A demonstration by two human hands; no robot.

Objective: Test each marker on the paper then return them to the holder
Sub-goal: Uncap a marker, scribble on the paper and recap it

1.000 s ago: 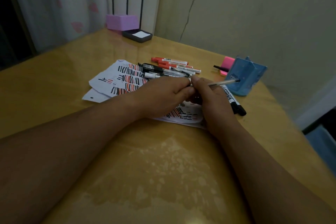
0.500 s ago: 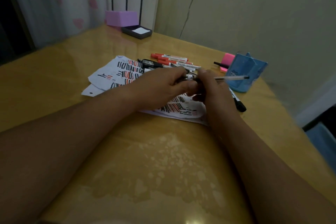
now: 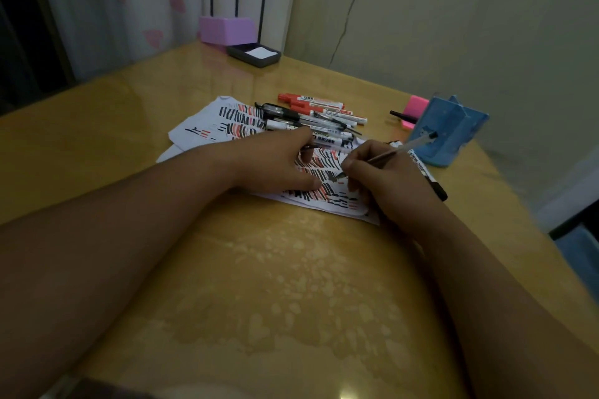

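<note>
Head cam is showing the right hand (image 3: 385,178) with its grip clamped around a thin clear pen (image 3: 418,142), tip pressing on the paper (image 3: 207,131) mid-frame, right among the red and black test strokes. The pen's long axis is running from that tip up and to the right, so its back end is pointing pretty much straight at the blue holder (image 3: 453,133) sitting at the right edge of the desk (image 3: 129,126). I'm guessing the right hand is doing the drop-off, since it's way nearer than the left hand (image 3: 278,162).

The left one is resting on the sheet, pinning it. There's a small dark thing by its fingertips, maybe a cap, but I can't tell if its grip is closing on it. The pile of markers (image 3: 317,113) is lying just above the hands. Another black marker (image 3: 431,178) is half hiding behind the right wrist, and the holder's inside isn't showing.
</note>
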